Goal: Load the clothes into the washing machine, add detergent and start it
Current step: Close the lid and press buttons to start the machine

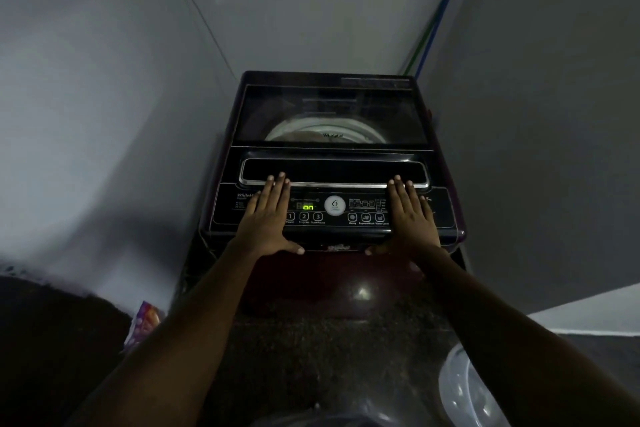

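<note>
Machine: washing machine (446, 215), top-loading, stands in the corner between two walls; its glass lid (329, 104) is down.
Display: green display (308, 207) on the control panel (334, 230) reads "on", so the power seems to be switched on.
Left hand: left hand (268, 218) lies flat on the left part of the panel, fingers straight and together, holding nothing; the fingertips reach the chrome lid handle (332, 172).
Right hand: right hand (410, 218) lies the same way on the right part of the panel, fingers straight, nothing held.
Clothes: something pale shows in the drum (325, 132) through the glass; I cannot tell if it is the clothes.
Detergent: colourful detergent packet (145, 326) stands on the floor left of the machine, well apart from both hands; I cannot tell if any was added.
Step, as I judge: lid just closed or about to be lifted.
Risk one: the left palm is just beside the Power button (290, 217), and the right hand partly covers the Water Level button (380, 217); leaning on the panel could switch it off or change a setting.
Risk two: pressing the Start/Pause button (317, 217) now could start a wash without detergent.
Risk three: lifting with straight fingertips only, the lid could slip and drop.
</note>
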The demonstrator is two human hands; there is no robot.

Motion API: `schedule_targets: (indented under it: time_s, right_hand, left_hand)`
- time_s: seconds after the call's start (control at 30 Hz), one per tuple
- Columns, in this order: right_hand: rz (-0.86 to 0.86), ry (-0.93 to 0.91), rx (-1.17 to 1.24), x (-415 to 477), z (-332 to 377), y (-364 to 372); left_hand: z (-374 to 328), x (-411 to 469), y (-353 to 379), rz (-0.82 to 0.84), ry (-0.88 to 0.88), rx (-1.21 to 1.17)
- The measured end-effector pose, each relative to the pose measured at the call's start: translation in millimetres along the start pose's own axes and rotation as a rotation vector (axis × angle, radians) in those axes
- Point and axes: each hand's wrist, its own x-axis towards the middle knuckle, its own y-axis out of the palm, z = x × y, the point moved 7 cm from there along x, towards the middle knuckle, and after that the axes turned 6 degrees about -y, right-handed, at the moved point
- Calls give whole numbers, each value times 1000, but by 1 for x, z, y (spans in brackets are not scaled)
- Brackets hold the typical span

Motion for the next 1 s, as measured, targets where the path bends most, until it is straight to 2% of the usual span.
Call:
schedule_targets:
  time_s: [0.87,1.0]
  right_hand:
    - [-31,1,23,0,-1,-2]
    - [-31,7,27,0,-1,-2]
  left_hand:
    - [4,4,7,-41,12,-25]
    - [5,1,6,-100,31,-10]
